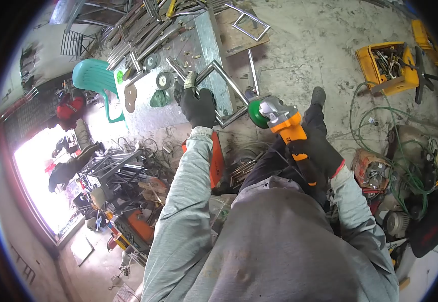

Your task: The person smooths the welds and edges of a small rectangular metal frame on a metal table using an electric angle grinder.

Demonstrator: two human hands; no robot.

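Note:
My right hand [320,152], in a dark glove, is wrapped round the body of an orange angle grinder [290,130]. The grinder's green disc [257,114] faces left, close to the corner of a shiny metal tube frame [233,84]. On that frame's other side my left hand [198,106], also gloved, is closed at the tubing, and a small pale piece [190,79] shows at its fingertips. The frame overlaps the edge of a metal-topped worktable [210,38]. Beside my left hand lie a dark green bag [160,98] and a grinding disc [164,80].
A green plastic chair [94,75] stands left of the table, with stacked metal tubes [143,35] at the back. At right are a yellow tool container [387,68] and a green hose [362,123]. Another person [73,113] is at far left, near scrap metal [115,168].

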